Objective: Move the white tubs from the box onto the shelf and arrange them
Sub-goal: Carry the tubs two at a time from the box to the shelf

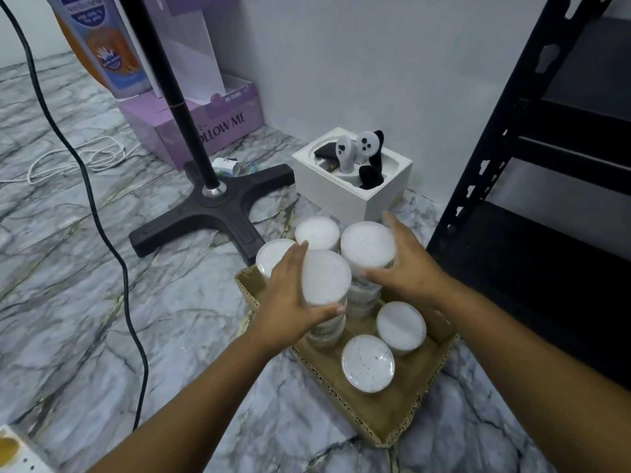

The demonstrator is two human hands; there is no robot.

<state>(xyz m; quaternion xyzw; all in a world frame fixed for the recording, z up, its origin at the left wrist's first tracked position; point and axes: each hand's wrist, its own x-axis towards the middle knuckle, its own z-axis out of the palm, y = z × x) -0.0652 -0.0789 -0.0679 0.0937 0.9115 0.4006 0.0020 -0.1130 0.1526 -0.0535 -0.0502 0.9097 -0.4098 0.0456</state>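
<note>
Over the cardboard box [382, 418] on the marble floor [85, 268], the left hand [290, 295] grips one stack of white tubs [326, 278] and the right hand [406, 264] grips another [368, 245], fingers curled round each. More tubs stand in the box; the black shelf [532, 268] stands just right, its lowest board bare.

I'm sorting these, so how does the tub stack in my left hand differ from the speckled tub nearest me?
The stack in the left hand is several tubs tall; the speckled tub sits alone, low in the cardboard box. The stack's lid is plain white; the single tub's lid shows dark specks. The stack is gripped; the speckled tub is untouched. Both have round white lids.
</note>
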